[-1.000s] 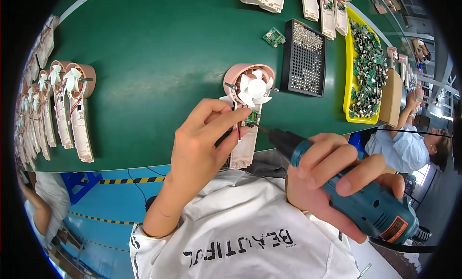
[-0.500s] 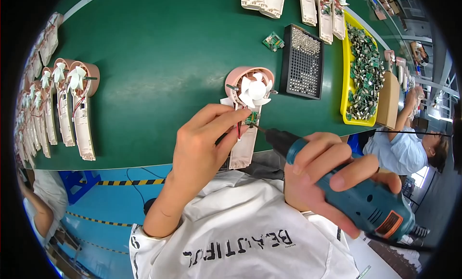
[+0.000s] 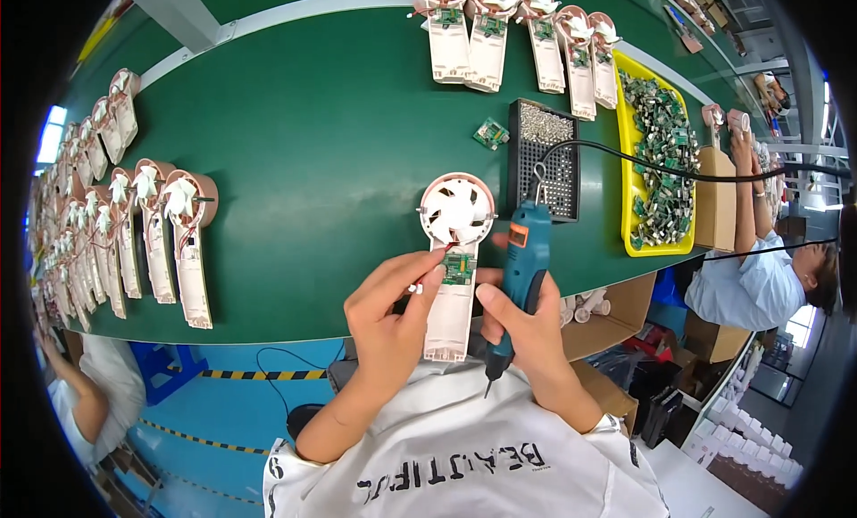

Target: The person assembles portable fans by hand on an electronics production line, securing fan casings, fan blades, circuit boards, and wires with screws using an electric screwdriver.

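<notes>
In front of me on the table lies a handheld fan half-shell point(image 3: 449, 326), its round pink head holding a white fan wheel point(image 3: 455, 210). A green circuit board point(image 3: 459, 268) sits in the shell just below the head. My left hand point(image 3: 388, 308) is closed at the board's left edge, pinching thin wires point(image 3: 439, 257); a small white connector point(image 3: 415, 288) sticks out by the fingers. My right hand point(image 3: 528, 326) is wrapped round a teal electric screwdriver point(image 3: 527, 250), bit pointing down toward me. Some of its fingertips reach the shell's right side.
A black screw tray point(image 3: 544, 174) and a loose circuit board point(image 3: 491, 134) lie beyond. To the right stands a yellow bin point(image 3: 629, 196) of boards. Fan shells line the far edge point(image 3: 486, 58) and left side point(image 3: 192, 277). The screwdriver's black cable point(image 3: 643, 156) runs right. Other people sit nearby.
The screwdriver has swung from pointing at the board to hanging bit-down beside the shell. My left fingers have shifted to the board's left edge, uncovering it. The view has tilted.
</notes>
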`<state>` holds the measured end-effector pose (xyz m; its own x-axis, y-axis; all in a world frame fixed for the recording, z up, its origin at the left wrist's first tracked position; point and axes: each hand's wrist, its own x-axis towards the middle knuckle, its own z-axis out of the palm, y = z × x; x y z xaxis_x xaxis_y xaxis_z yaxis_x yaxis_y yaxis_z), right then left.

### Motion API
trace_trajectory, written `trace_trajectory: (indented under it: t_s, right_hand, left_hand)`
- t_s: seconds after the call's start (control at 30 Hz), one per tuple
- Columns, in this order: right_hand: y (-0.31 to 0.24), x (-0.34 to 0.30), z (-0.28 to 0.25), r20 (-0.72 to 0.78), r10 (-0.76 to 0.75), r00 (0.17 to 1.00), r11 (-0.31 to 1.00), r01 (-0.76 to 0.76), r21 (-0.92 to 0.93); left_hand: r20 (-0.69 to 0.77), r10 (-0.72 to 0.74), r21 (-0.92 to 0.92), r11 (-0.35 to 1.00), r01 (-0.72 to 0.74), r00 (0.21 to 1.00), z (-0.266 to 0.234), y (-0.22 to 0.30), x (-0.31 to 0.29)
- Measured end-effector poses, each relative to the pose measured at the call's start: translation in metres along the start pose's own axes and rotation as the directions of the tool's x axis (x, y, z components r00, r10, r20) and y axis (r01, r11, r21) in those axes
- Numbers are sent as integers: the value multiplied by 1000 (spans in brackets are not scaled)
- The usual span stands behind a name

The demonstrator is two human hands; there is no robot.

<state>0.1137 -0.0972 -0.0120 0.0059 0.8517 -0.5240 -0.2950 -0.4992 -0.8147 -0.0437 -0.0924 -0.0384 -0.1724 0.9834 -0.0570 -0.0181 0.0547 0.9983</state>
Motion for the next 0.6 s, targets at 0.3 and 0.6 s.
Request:
trace_trajectory:
  t_s: [0.3,0.6]
  right_hand:
    - [0,6,-6,127,136,983,982,-151,117]
    - [-42,23,-21,123,-375,919,916,388,-102]
  left_hand:
    - [-73,52,9,999,-51,996,5,5,-6]
    - [-64,235,231,949,-214,970,-2,3,20]
